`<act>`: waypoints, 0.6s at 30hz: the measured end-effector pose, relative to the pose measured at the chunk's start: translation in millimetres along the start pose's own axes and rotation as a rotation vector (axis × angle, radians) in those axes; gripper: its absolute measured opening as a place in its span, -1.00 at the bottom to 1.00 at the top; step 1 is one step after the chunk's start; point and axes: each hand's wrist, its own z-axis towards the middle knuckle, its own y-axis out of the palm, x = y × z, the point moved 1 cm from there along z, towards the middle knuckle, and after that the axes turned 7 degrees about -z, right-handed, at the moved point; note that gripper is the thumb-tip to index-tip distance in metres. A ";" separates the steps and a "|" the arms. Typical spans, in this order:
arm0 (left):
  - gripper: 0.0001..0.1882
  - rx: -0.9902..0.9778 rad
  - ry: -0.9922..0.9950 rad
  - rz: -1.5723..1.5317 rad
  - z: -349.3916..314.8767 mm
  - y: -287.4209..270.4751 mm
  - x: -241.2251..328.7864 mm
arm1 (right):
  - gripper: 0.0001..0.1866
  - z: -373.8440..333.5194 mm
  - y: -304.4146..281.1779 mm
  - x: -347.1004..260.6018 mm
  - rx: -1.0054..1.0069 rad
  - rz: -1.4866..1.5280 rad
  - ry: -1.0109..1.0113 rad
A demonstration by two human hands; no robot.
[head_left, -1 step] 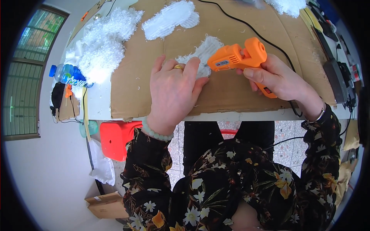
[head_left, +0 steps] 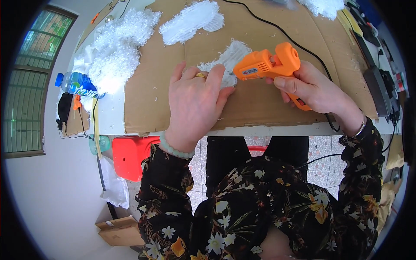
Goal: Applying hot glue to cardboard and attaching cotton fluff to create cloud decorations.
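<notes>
My right hand (head_left: 318, 88) is closed round the handle of an orange hot glue gun (head_left: 262, 64), which points to the left. Its front end is over a small piece of white shaggy fabric (head_left: 234, 53) lying on a sheet of cardboard (head_left: 260, 113). My left hand (head_left: 195, 97) rests on the lower left part of that fabric, fingers spread and palm down; its thumb lies along the near edge. The left fingertips partly hide the fabric. Farther off lies a larger white fabric piece (head_left: 190, 22).
A heap of white fluffy fabric (head_left: 123, 43) lies at the left beside a bottle with a blue cap (head_left: 78, 83). A black cable (head_left: 277, 27) curves across the cardboard behind the glue gun. More white fluff (head_left: 324, 6) sits far right. Below the table stands a red stool (head_left: 130, 158).
</notes>
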 end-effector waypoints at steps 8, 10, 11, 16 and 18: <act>-0.56 0.006 0.000 -0.004 0.1 -0.1 0.6 | -0.59 -0.1 0.2 0.1 0.032 0.041 -0.003; -0.56 0.008 -0.003 0.000 0.3 -1.8 0.7 | -0.59 0.4 -0.8 -5.0 -0.027 -0.009 0.027; -0.56 0.010 -0.003 0.000 0.6 -2.4 0.7 | -0.59 0.1 -0.8 -5.1 -0.029 -0.010 0.026; -0.56 0.008 -0.005 -0.006 0.2 -1.7 -0.3 | -0.62 -3.5 0.3 -6.3 -0.018 0.011 0.013; -0.56 0.007 -0.013 -0.013 -0.2 -1.5 -0.7 | -0.63 -5.2 0.1 -5.4 -0.023 0.009 0.022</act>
